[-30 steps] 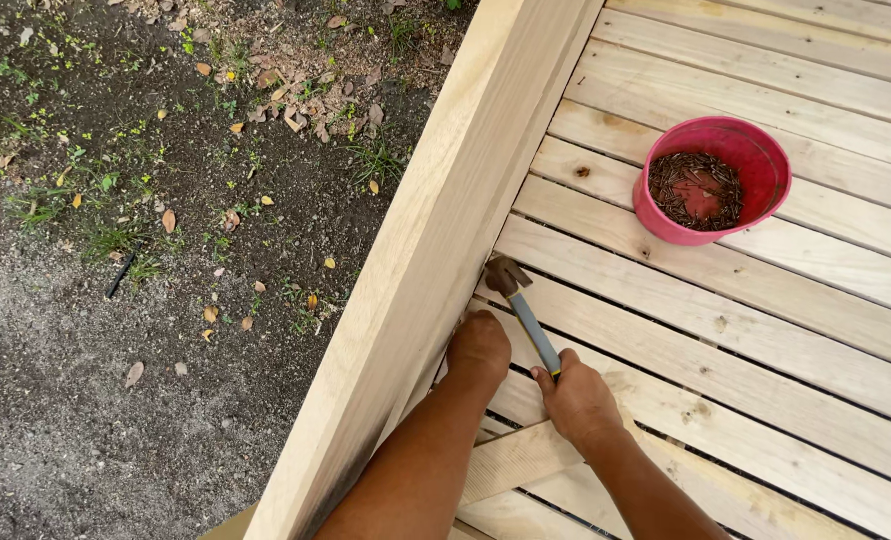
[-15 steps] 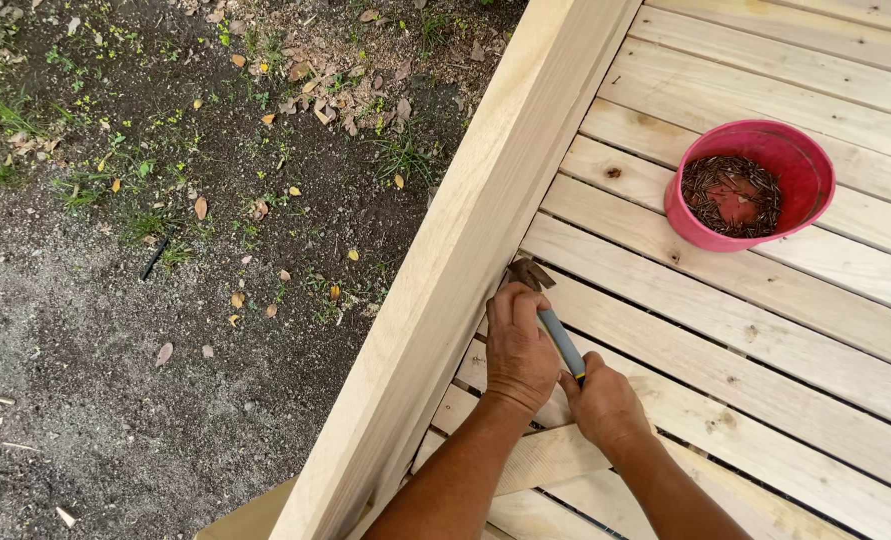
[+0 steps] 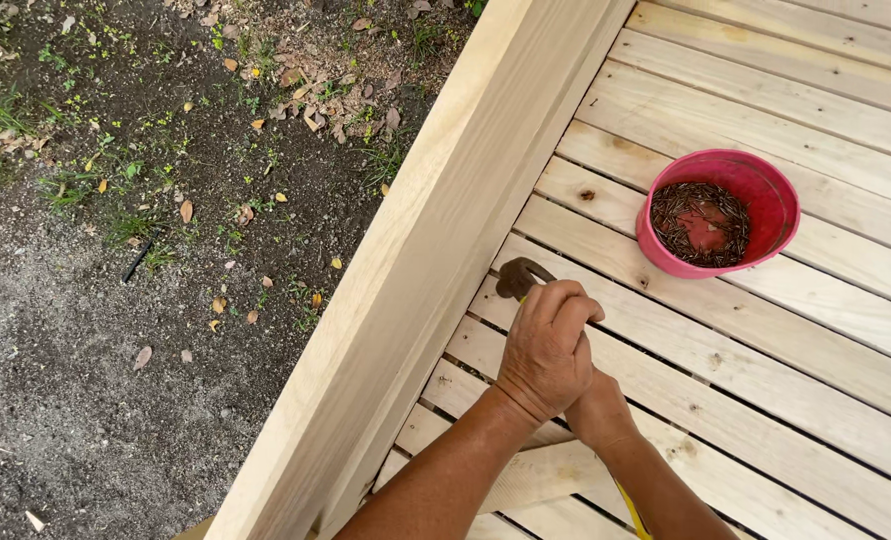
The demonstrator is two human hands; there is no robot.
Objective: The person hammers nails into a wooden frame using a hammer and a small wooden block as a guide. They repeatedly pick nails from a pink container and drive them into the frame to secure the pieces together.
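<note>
Left hand: the left hand [image 3: 548, 350] sits curled in a loose fist over the hammer, at centre frame; its fingers [image 3: 570, 305] fold down over the tool's neck, so it looks closed around the hammer just behind the head.
Right hand: the right hand [image 3: 597, 412] lies at about 5 o'clock from the left one, touching it and largely hidden beneath it; whether it clasps the handle cannot be told.
Hammer: only the dark head of the hammer [image 3: 518, 275] shows, poking out at 11 o'clock from the left fist, just beside the inner face of the beam; a yellow sliver near the bottom edge may be the handle end.
Beam: a thick pale beam [image 3: 435, 260] runs from 7 o'clock up to 1 o'clock, edging the slats.
Slats: the pale slats [image 3: 765, 340] lie side by side with narrow dark gaps.
Bowl: a pink bowl [image 3: 655, 245] of dark nails [image 3: 700, 222] stands on the slats at 2 o'clock from the hands, well apart.
Ground: bare dirt [image 3: 115, 330] with leaves and weeds lies at 9 o'clock beyond the beam.
Risk: with the hand choked up so close to the head, a swing would likely be short and poorly aimed; the head could glance off and dent the beam, or catch the fingers crowded beside it.
Risk two: a small fastener dropped here could slip through a gap between slats.
</note>
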